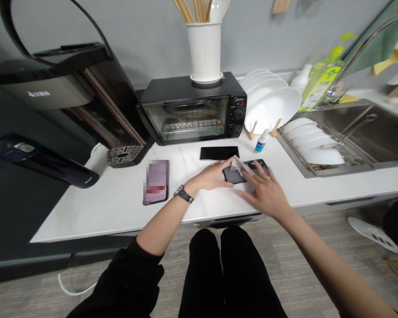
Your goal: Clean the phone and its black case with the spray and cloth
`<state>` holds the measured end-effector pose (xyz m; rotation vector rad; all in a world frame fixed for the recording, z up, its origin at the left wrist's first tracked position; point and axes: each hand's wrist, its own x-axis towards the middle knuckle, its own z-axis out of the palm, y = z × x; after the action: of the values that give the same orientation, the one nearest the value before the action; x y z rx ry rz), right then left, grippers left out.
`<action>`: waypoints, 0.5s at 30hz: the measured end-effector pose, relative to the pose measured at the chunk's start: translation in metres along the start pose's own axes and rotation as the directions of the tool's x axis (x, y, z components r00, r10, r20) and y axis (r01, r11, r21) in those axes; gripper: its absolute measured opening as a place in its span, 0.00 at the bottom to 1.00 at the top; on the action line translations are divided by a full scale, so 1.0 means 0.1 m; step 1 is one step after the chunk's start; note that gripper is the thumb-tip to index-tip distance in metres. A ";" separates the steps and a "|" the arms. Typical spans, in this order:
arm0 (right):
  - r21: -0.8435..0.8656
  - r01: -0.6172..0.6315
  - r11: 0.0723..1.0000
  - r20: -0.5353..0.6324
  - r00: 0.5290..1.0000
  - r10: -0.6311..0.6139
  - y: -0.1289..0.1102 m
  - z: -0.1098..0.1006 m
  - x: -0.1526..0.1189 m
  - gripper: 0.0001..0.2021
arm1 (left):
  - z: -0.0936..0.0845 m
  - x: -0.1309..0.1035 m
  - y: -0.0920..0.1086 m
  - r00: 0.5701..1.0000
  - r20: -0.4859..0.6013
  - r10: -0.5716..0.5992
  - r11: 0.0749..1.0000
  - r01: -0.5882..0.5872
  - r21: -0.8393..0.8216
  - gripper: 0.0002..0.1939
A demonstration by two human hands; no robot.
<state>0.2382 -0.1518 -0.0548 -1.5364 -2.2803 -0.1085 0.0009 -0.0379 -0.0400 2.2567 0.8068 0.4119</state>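
A dark phone or phone case (232,176) lies on the white counter (119,216) under both hands. A small pale cloth or wipe (239,164) is between the hands, over the dark item. My left hand (215,175), with a watch on its wrist, is closed on the cloth's left corner, its thumb at the item's edge. My right hand (263,189) has its fingers spread over the cloth and the item's right part. Just behind lies a black phone (219,153), and a small white bottle with a blue label (261,142) stands to its right.
Another phone (157,181) lies at the left. Behind are a toaster oven (192,117), a white utensil holder (204,51) and racked plates (272,108). A water dispenser (102,101) stands left; a sink (378,128) with bowls (321,154) is right. A person's shoe (374,234) shows lower right.
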 end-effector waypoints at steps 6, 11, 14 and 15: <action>0.064 0.109 0.992 0.073 0.991 -0.114 -0.14 0.02 0.10 0.40 | 0.00 0.01 -0.01 1.000 0.000 0.021 1.000 -0.021 0.018 0.57; 0.065 -0.078 0.995 0.008 0.997 0.078 0.06 0.00 0.10 0.32 | 0.02 0.00 -0.01 0.999 0.020 0.049 0.998 -0.050 0.037 0.56; 0.156 -0.145 0.977 0.024 0.989 0.143 0.25 -0.01 0.04 0.28 | -0.01 0.01 0.00 0.992 -0.028 0.125 0.991 -0.126 -0.042 0.49; 0.174 -0.131 0.976 0.036 0.991 0.126 0.28 0.00 0.02 0.27 | -0.04 0.02 -0.01 0.986 -0.099 0.135 0.988 -0.142 -0.067 0.44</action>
<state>0.2626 -0.1389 -0.0577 -1.5943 -2.1380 0.1448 0.0002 -0.0341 -0.0383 2.2453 0.6718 0.6076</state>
